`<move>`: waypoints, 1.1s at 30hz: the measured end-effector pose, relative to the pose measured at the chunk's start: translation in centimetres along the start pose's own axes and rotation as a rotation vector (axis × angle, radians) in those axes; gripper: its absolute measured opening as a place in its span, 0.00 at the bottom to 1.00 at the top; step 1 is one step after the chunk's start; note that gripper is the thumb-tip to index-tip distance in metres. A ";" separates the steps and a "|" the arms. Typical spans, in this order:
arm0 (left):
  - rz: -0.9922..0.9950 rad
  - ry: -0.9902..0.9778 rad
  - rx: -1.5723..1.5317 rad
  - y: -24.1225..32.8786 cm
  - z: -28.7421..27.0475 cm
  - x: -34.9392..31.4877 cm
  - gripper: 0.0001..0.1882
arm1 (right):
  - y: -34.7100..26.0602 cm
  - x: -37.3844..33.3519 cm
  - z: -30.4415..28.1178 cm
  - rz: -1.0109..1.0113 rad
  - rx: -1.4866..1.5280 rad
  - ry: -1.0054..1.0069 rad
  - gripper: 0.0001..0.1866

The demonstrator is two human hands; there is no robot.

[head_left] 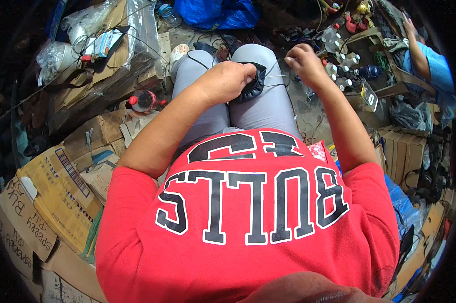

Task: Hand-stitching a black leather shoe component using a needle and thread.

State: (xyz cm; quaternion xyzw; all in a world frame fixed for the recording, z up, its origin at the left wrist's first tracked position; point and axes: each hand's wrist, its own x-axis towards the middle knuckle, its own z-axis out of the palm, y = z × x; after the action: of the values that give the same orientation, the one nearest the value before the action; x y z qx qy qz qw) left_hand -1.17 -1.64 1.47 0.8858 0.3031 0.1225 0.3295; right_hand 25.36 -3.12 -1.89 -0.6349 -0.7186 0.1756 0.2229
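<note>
My left hand (pixel 230 81) is closed on a black, rounded piece of soft, shiny material (pixel 255 87) with a gathered look. The piece rests over my right thigh, and my fingers hide part of it. A thin pale strand or stick (pixel 275 76) juts from its right side; I cannot tell which. Raised off to the right of the knee, my right hand (pixel 306 63) has its fingers curled together. Whatever those fingers pinch is too small to make out. A faint dark line runs between the black piece and this hand.
Several small bottles with white and red caps (pixel 343 65) stand at the right. A red-capped bottle (pixel 143 101) lies left of my legs. Cardboard boxes (pixel 61 194) fill the left side. Beyond my knees is a blue plastic bag (pixel 218 12). Another person's arm (pixel 417 50) shows at far right.
</note>
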 end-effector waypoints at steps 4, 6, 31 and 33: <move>-0.048 0.023 -0.057 -0.2 -0.2 -1.2 0.06 | -5.4 -0.5 -3.4 -0.219 -0.012 -0.030 0.09; -0.028 0.030 -0.074 -0.3 -0.4 -1.2 0.06 | -8.2 -0.9 -3.8 -0.448 -0.300 -0.168 0.08; 0.470 0.334 -0.999 5.2 -6.5 -4.0 0.08 | -11.8 1.1 -0.3 -0.035 1.701 -0.287 0.11; 0.396 0.011 -1.158 6.5 -5.2 -4.5 0.12 | -13.8 -0.4 -0.8 -0.006 1.561 -0.346 0.11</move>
State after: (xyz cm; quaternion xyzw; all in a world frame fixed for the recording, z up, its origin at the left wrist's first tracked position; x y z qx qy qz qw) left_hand -3.96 -5.66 9.57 0.6015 0.0186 0.3310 0.7268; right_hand 14.36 -5.41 6.10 -0.2577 -0.4143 0.7232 0.4889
